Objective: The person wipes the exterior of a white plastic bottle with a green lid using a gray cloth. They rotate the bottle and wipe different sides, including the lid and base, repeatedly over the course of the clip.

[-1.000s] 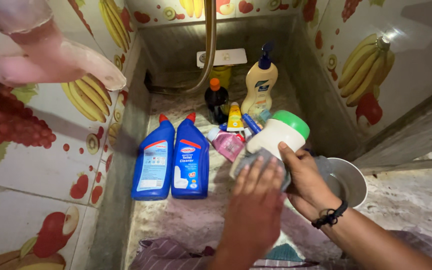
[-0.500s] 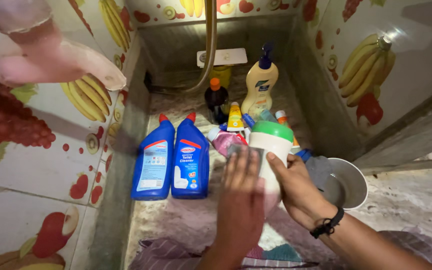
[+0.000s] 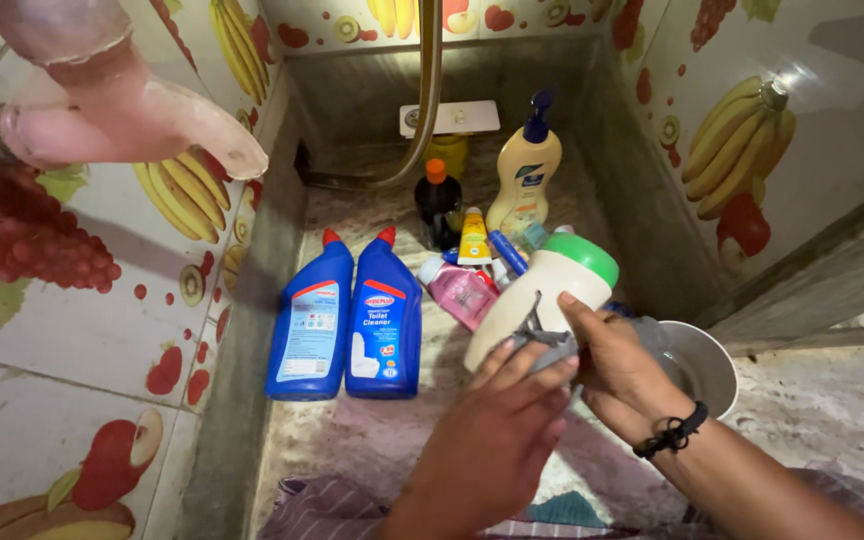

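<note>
Wiping a green-capped bottle over a cluttered stone ledge.

The right hand grips the tilted white bottle while the left hand closes a grey cloth against its base; beyond the fingers stand two blue cleaner bottles. The wipe looks underway; turning the bottle likely follows.

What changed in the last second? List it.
The white bottle with green cap went upright half a second ago and is tilted right again now. The left hand rubbed the grey cloth up, then back down. The right hand kept its grip. The two blue bottles and steel bowl stayed put.
</note>
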